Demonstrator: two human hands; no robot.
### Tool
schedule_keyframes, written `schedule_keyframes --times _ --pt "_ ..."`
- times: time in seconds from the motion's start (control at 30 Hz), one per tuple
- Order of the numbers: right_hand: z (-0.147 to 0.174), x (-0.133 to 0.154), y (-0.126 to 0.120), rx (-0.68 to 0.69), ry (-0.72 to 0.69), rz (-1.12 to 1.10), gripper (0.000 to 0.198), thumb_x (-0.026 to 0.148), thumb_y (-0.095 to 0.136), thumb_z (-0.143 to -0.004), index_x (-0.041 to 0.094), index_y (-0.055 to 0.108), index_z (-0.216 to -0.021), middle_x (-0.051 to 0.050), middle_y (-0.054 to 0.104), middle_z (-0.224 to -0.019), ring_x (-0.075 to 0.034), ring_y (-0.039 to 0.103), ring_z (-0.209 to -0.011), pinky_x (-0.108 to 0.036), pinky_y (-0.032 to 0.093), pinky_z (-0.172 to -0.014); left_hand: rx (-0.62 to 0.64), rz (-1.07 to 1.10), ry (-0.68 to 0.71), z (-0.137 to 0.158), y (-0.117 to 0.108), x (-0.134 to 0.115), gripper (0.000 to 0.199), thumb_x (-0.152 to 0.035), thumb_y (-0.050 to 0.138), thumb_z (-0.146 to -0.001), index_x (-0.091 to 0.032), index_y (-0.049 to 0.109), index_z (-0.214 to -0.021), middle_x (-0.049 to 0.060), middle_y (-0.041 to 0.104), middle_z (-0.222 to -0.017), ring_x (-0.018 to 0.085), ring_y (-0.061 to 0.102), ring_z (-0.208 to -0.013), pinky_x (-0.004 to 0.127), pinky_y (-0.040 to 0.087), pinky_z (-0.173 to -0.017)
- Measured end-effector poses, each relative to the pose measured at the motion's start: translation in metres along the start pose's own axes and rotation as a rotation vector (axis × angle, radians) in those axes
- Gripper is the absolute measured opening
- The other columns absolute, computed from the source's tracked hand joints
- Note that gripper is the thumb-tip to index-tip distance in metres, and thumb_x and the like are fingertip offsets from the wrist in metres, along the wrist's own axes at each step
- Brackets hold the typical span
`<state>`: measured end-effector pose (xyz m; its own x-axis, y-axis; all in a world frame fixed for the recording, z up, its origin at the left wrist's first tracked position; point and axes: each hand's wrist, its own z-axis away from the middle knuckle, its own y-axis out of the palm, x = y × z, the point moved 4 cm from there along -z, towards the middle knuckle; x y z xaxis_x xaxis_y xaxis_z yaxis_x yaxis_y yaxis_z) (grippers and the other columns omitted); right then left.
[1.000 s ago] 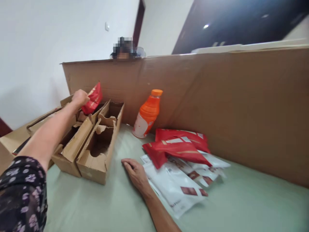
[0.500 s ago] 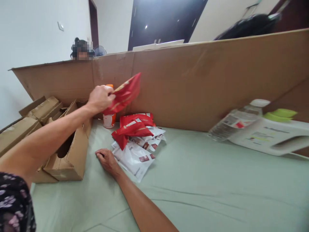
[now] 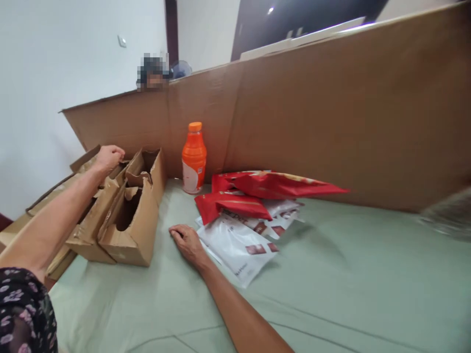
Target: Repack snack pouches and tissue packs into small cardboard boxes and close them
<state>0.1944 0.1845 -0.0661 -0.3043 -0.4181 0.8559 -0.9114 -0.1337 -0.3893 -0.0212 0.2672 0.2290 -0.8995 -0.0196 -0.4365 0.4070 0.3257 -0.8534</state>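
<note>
My left hand is over the cardboard boxes at the left, its fingers curled downward; whether anything is in them is hidden. My right hand rests on the green sheet with fingers loosely curled and nothing visible in them, beside the white packets. Several red packets lie on top of these. The uppermost red packet juts out to the right, its far end raised off the sheet. Behind the pile stands an orange bottle with an orange cap.
A tall cardboard panel runs along the back of the green sheet. A blurred clear plastic bottle shows at the right edge. Beyond the panel, a person's head is partly visible, with a fan behind.
My left hand has let go of a red packet, which is now on the pile, and has moved left to the boxes. The view has swung left. My right hand stays by the white packets.
</note>
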Motion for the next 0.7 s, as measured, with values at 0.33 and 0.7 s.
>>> schedule_keyframes --times 0.33,0.7 --pt "0.007 -0.009 -0.002 0.019 0.011 0.032 0.031 0.034 0.053 -0.091 0.022 0.081 -0.095 -0.011 0.080 -0.101 -0.026 0.071 -0.099 -0.041 0.052 -0.094 0.292 -0.173 -0.207 -0.008 0.044 0.101 0.036 -0.038 0.069 -0.097 -0.016 0.066 -0.125 0.008 0.065 -0.130 0.028 0.066 -0.111 0.043 0.060 -0.090" --pt "0.009 -0.011 -0.005 0.010 0.015 0.016 0.031 0.040 0.055 -0.089 0.024 0.081 -0.092 -0.011 0.080 -0.098 -0.027 0.072 -0.095 -0.043 0.055 -0.092 0.406 -0.066 -0.052 -0.031 0.083 0.099 0.039 -0.039 0.068 -0.097 -0.016 0.064 -0.128 0.009 0.064 -0.131 0.029 0.066 -0.112 0.045 0.059 -0.092"
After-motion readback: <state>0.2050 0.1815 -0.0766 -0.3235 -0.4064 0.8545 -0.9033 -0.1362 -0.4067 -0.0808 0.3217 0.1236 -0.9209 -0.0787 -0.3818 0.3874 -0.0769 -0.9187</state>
